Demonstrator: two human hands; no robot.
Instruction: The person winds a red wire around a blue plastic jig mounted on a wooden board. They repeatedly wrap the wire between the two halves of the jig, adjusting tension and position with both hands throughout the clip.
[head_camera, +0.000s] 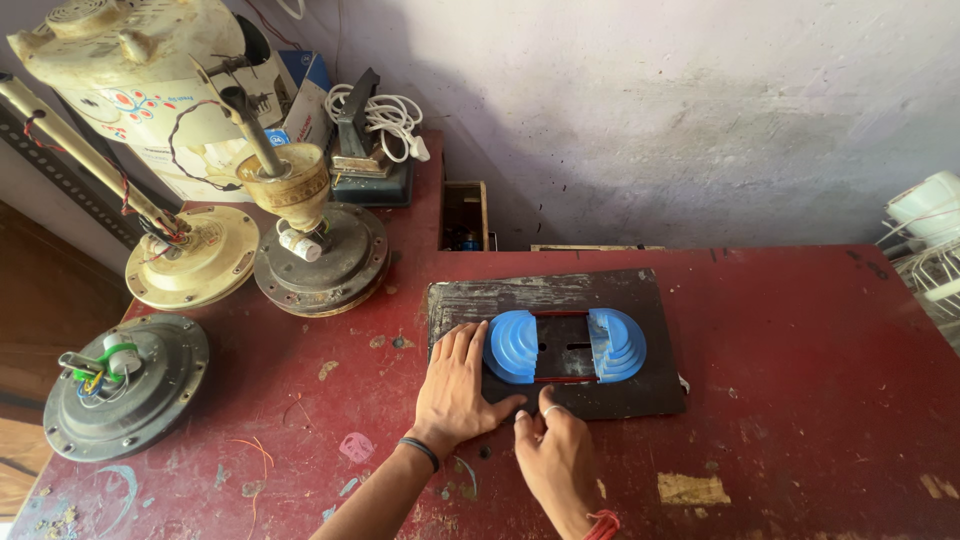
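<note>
Down on the red workbench (780, 330), the left hand (455, 385) lies open and flat, palm pressed on a dark board (655, 300), apparently to keep it from sliding. Mounted on that board is a blue stepped coil-winding former (563, 346), two half-round pieces facing apart. The right hand (556, 455) is loosely curled at the board's near edge, fingertips pinched together; what they grip, if anything, cannot be told. Ceiling-fan motors (320, 255) stand well apart at left.
</note>
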